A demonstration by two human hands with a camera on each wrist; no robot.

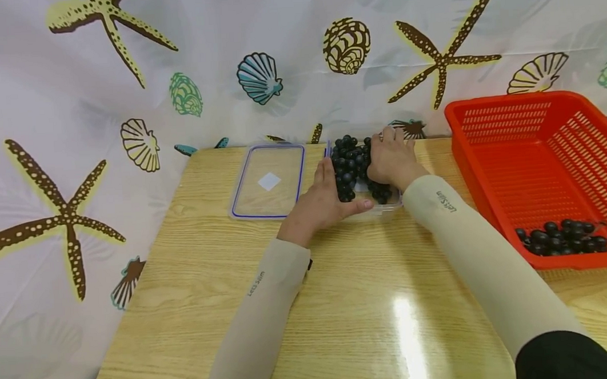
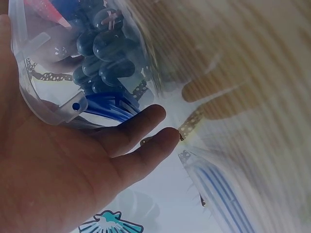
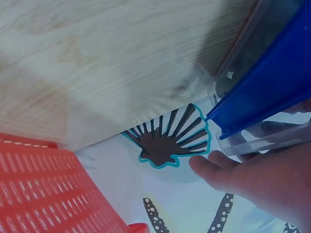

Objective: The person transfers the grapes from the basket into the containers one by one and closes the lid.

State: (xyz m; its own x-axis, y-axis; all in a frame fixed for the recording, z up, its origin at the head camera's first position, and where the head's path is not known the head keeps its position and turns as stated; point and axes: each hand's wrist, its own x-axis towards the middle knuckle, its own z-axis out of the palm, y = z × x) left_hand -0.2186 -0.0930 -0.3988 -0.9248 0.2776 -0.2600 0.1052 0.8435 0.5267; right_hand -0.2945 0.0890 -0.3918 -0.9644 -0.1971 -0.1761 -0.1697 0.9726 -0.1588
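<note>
A clear plastic container (image 1: pixel 388 207) stands at the table's far edge, with a bunch of dark grapes (image 1: pixel 351 163) inside. My left hand (image 1: pixel 321 203) rests along its left side, fingers stretched out and thumb reaching across the front; in the left wrist view the grapes (image 2: pixel 104 53) show through the clear wall. My right hand (image 1: pixel 396 159) lies over the container's right side, touching the grapes, its fingers extended toward the far rim. A blue locking flap (image 3: pixel 269 73) hangs beside this hand in the right wrist view. Part of the right fingers and thumb is hidden.
Left of the container lies its clear lid (image 1: pixel 244 201) with a blue seal. A red plastic basket (image 1: pixel 489 202) stands on the right, holding more dark grapes (image 1: pixel 563 237) in its near corner. Behind the wooden table (image 1: pixel 209 263) hangs a shell-patterned cloth (image 1: pixel 296 58).
</note>
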